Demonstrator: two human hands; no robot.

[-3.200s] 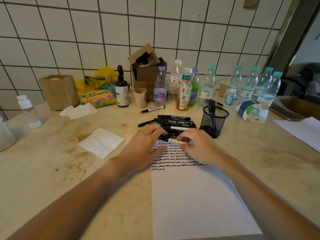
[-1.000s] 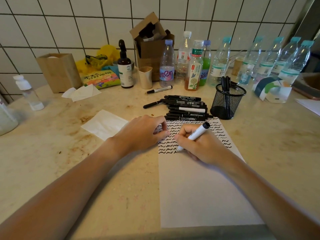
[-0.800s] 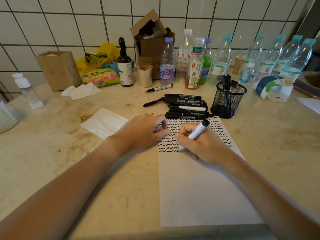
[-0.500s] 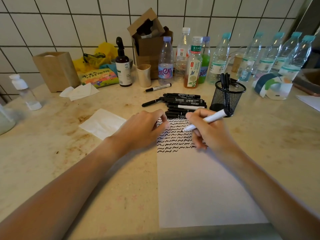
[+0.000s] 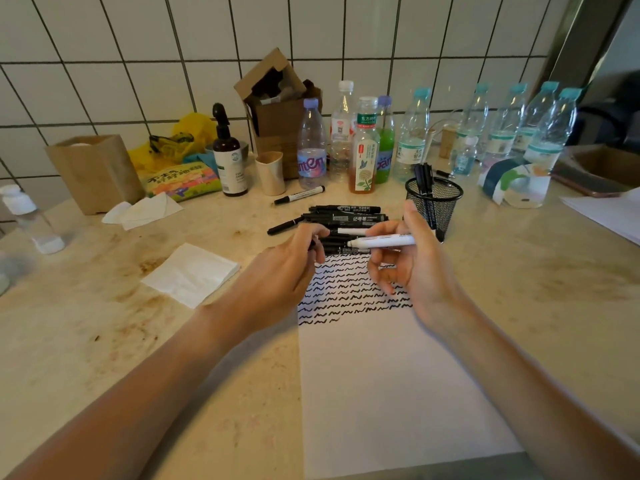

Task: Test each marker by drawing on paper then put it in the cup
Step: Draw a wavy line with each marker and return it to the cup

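Right hand pinches a white marker level above the paper, tip toward the left hand, whose curled fingers appear to pinch the cap. Testing looks done; capping seems next, then a short reach right and far to the mesh cup. Untested markers lie beyond.

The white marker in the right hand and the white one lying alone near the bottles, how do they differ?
The held white marker is lifted above the paper, gripped by the right hand; the lone marker lies flat on the counter, untouched. The held one shows a bare tip; the lone one wears a black cap. Both have white barrels.
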